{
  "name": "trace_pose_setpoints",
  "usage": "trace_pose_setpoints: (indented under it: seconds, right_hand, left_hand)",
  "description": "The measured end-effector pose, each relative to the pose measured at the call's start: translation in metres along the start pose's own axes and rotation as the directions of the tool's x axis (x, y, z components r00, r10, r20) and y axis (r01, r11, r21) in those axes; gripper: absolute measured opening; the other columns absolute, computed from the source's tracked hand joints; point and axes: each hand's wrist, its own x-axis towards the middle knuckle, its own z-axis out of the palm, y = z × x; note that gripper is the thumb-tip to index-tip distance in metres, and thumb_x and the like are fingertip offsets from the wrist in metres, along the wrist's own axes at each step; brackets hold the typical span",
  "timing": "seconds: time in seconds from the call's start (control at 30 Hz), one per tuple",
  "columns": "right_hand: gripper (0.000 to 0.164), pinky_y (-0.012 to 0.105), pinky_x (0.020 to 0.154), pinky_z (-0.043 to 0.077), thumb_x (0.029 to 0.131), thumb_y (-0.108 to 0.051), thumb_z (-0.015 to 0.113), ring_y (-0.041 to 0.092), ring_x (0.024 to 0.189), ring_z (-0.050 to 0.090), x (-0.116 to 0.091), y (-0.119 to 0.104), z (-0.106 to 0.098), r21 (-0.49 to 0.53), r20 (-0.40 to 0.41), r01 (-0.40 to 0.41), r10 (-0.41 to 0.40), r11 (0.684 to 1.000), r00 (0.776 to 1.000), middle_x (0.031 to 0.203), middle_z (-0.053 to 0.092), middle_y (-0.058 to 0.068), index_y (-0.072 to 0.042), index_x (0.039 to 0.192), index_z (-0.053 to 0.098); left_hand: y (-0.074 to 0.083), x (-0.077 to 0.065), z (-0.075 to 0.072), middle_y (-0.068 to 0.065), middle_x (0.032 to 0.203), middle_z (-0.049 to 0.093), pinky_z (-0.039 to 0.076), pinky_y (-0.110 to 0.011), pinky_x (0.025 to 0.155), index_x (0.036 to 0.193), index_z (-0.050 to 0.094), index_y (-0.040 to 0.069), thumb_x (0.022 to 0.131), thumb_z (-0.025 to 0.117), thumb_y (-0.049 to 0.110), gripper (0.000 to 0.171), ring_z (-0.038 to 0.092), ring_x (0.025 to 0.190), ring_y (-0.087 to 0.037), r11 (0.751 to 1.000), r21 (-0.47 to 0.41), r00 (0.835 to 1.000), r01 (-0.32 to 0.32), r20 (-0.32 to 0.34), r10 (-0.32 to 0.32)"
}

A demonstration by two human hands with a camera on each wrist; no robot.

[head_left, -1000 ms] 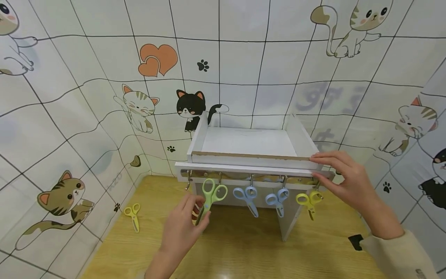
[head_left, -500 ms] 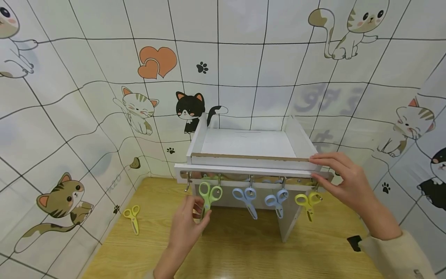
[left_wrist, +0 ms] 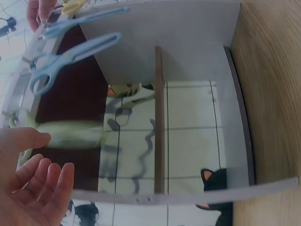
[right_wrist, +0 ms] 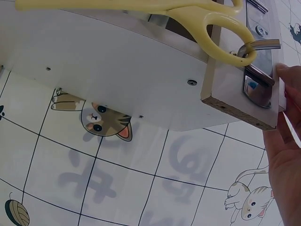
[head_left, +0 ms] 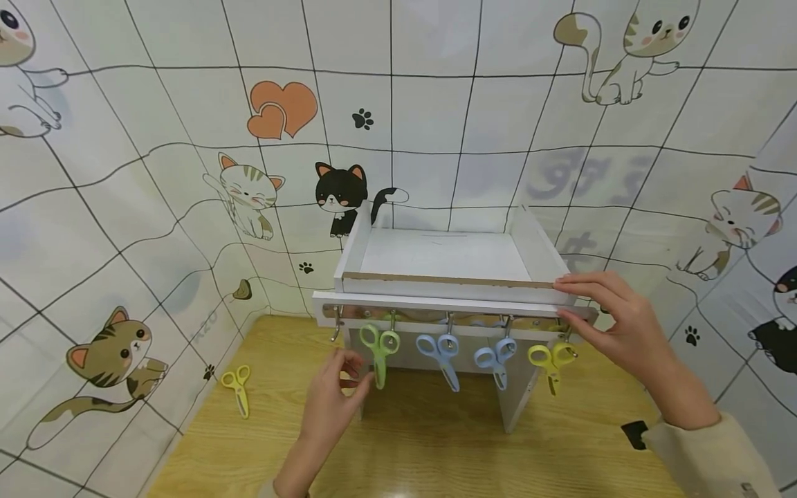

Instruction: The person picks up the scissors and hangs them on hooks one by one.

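Green scissors (head_left: 380, 361) hang by one handle loop from the second hook of a white rack (head_left: 448, 256). My left hand (head_left: 330, 404) is right beside their blades, its fingers loosely bent and its thumb apart from them. In the left wrist view the green scissors (left_wrist: 70, 134) are blurred. My right hand (head_left: 623, 332) grips the rack's right front corner, fingers on the tray rim and thumb below at the hook board. Further along hang blue scissors (head_left: 443, 356), a second blue pair (head_left: 499, 363) and yellow scissors (head_left: 551, 366).
The leftmost hook (head_left: 337, 326) bears nothing. Another yellow pair of scissors (head_left: 239, 395) lies on the wooden table (head_left: 299, 449), left of the rack. A wall sheet (head_left: 429, 111) printed with cats stands close behind and at both sides.
The left fingers have let go of the green scissors, which now hang straighter and slightly further right. The right hand keeps its place on the rack.
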Motion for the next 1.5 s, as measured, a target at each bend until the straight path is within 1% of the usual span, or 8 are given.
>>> trace_pose_setpoints:
  seconds: [0.23, 0.47, 0.8, 1.07, 1.17, 1.3, 1.4, 1.5]
  right_hand:
    - [0.056, -0.002, 0.096, 0.038, 0.098, -0.049, 0.057, -0.006, 0.123, 0.050, 0.000, 0.001, -0.001, -0.008, -0.002, 0.005, -0.005, 1.000, 1.000, 0.104, 0.068, 0.021, 0.004, 0.107, 0.074]
    - [0.056, -0.002, 0.097, 0.037, 0.098, -0.049, 0.057, -0.007, 0.124, 0.049, 0.000, 0.002, -0.001, -0.014, 0.008, 0.003, -0.003, 1.000, 1.000, 0.105, 0.068, 0.021, 0.003, 0.107, 0.074]
    - [0.056, -0.001, 0.099, 0.038, 0.098, -0.049, 0.057, -0.006, 0.121, 0.050, 0.002, 0.000, -0.002, -0.009, 0.007, 0.010, -0.010, 1.000, 1.000, 0.104, 0.069, 0.021, 0.004, 0.107, 0.074]
    - [0.055, -0.002, 0.096, 0.038, 0.098, -0.048, 0.057, -0.002, 0.118, 0.054, 0.004, -0.001, -0.001, -0.012, 0.006, 0.023, -0.023, 1.000, 1.000, 0.103, 0.069, 0.021, 0.004, 0.106, 0.074]
    - [0.054, -0.002, 0.095, 0.039, 0.098, -0.047, 0.058, 0.000, 0.116, 0.055, 0.004, -0.001, 0.000, -0.004, 0.000, 0.031, -0.031, 1.000, 1.000, 0.103, 0.069, 0.021, 0.004, 0.106, 0.074]
    - [0.053, -0.002, 0.096, 0.040, 0.098, -0.046, 0.059, 0.001, 0.116, 0.056, 0.005, 0.000, 0.001, 0.010, -0.003, 0.042, -0.042, 0.999, 0.999, 0.102, 0.069, 0.022, 0.005, 0.105, 0.074]
    - [0.053, -0.002, 0.095, 0.040, 0.098, -0.046, 0.059, -0.001, 0.117, 0.055, 0.004, 0.000, 0.000, 0.010, 0.002, 0.037, -0.037, 0.999, 0.999, 0.102, 0.069, 0.022, 0.005, 0.105, 0.074]
    - [0.054, -0.002, 0.094, 0.040, 0.098, -0.047, 0.059, -0.001, 0.117, 0.055, 0.003, 0.000, -0.001, 0.007, 0.003, 0.028, -0.028, 1.000, 1.000, 0.102, 0.069, 0.021, 0.004, 0.105, 0.074]
  left_hand:
    - [-0.030, 0.002, -0.016, -0.003, 0.092, 0.065, 0.062, -0.024, 0.066, 0.103, 0.062, 0.008, 0.081, 0.081, 0.003, 0.030, 0.065, 0.079, -0.014, 0.994, 0.077, 0.996, 0.080, -0.032, -0.078]
    - [-0.089, 0.005, -0.043, -0.010, 0.095, 0.067, 0.063, -0.037, 0.073, 0.108, 0.065, 0.004, 0.087, 0.076, 0.014, 0.026, 0.068, 0.084, -0.023, 0.947, 0.197, 0.967, 0.255, -0.027, -0.255]
    - [-0.185, 0.011, -0.094, -0.022, 0.109, 0.067, 0.057, -0.046, 0.068, 0.117, 0.059, -0.003, 0.096, 0.064, 0.028, 0.038, 0.067, 0.094, -0.035, 0.792, 0.450, 0.867, 0.413, 0.071, -0.493]
    - [-0.231, 0.003, -0.113, -0.028, 0.100, 0.066, 0.048, -0.032, 0.047, 0.115, 0.055, -0.010, 0.098, 0.058, 0.034, 0.047, 0.062, 0.065, -0.025, 0.633, 0.578, 0.719, 0.515, 0.111, -0.686]
    - [-0.238, -0.002, -0.115, -0.019, 0.073, 0.061, 0.039, -0.027, 0.042, 0.094, 0.060, -0.011, 0.098, 0.057, 0.035, 0.046, 0.051, 0.053, -0.018, 0.615, 0.607, 0.708, 0.503, 0.120, -0.696]
    - [-0.245, -0.010, -0.115, -0.001, 0.052, 0.040, 0.027, -0.021, 0.041, 0.057, 0.050, 0.006, 0.098, 0.056, 0.038, 0.053, 0.034, 0.046, -0.011, 0.591, 0.642, 0.682, 0.489, 0.142, -0.717]
    - [-0.252, -0.013, -0.112, 0.000, 0.053, 0.040, 0.024, -0.021, 0.043, 0.052, 0.045, 0.011, 0.098, 0.056, 0.040, 0.055, 0.032, 0.048, -0.010, 0.563, 0.654, 0.650, 0.505, 0.141, -0.747]
    - [-0.259, -0.011, -0.108, -0.009, 0.060, 0.048, 0.029, -0.024, 0.044, 0.056, 0.051, 0.008, 0.096, 0.058, 0.041, 0.053, 0.037, 0.052, -0.014, 0.548, 0.651, 0.641, 0.525, 0.122, -0.758]
